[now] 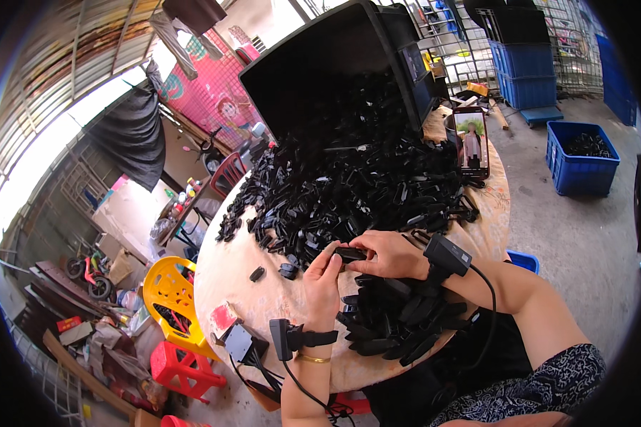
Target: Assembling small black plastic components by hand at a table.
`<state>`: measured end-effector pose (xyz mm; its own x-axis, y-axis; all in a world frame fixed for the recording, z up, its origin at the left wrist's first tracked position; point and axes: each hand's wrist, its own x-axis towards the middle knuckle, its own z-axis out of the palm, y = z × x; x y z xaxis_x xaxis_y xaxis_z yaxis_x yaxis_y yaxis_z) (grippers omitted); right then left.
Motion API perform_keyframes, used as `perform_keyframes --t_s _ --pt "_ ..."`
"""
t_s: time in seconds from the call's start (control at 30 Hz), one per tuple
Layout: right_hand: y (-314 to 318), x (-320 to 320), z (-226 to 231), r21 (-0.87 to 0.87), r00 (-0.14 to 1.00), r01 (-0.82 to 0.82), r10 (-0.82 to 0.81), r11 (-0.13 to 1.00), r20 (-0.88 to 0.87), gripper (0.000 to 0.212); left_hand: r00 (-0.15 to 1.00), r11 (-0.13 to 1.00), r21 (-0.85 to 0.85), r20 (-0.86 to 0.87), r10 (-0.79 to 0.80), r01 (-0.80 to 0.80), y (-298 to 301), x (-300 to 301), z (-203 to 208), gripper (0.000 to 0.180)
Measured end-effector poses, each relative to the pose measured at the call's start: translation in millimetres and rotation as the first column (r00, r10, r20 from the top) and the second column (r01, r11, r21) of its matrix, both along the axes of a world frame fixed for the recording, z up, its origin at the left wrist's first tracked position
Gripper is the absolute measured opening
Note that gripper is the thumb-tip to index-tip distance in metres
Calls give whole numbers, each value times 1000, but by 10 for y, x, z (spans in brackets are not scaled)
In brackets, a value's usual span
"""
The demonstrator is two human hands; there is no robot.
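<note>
Holding one small black piece (350,254) near the middle of the round table (224,288), just on the six-o'clock side of a heap of black pieces (363,171), probably for a short reach. Pinching its nine-o'clock end between thumb and fingers of the left hand (323,276), brought in from half past six; pinching its three-o'clock end with bent fingers and thumb of the right hand (388,253), brought in from four o'clock; likely gripped at both ends to stop any twisting. Cannot tell the exact contact on the hidden underside. Notice at twelve o'clock a large black bin (299,78) tipped mouth-forward, seemingly to let the heap spill within reach. Find at five o'clock a separate pile of elongated black pieces (402,317), perhaps kept close and apart to avoid mixing. See towards two o'clock a phone (472,139) stood upright, screen facing inward, apparently for hands-free viewing. Find between seven and eight a grey-topped box (243,345) with cables, probably set near the edge to keep leads aside.
</note>
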<state>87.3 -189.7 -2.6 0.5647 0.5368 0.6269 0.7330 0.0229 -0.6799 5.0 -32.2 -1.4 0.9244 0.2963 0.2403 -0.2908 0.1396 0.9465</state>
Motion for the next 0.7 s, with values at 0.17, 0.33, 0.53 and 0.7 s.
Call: perform_keyframes --t_s 0.17,0.33,0.53,0.7 --pt "0 40 -27 -48 990 -80 85 996 117 39 997 997 24 5 -76 76 -7 -4 36 28" --pt "-46 10 48 -85 981 -131 142 988 132 36 982 982 -6 21 -190 190 109 -16 25 27" --pt "-36 5 9 48 977 -121 110 991 181 28 992 990 96 70 -109 102 18 -21 72 23" --pt "-14 19 11 3 982 -77 75 997 173 28 998 991 135 59 0 -8 -45 -44 94 24"
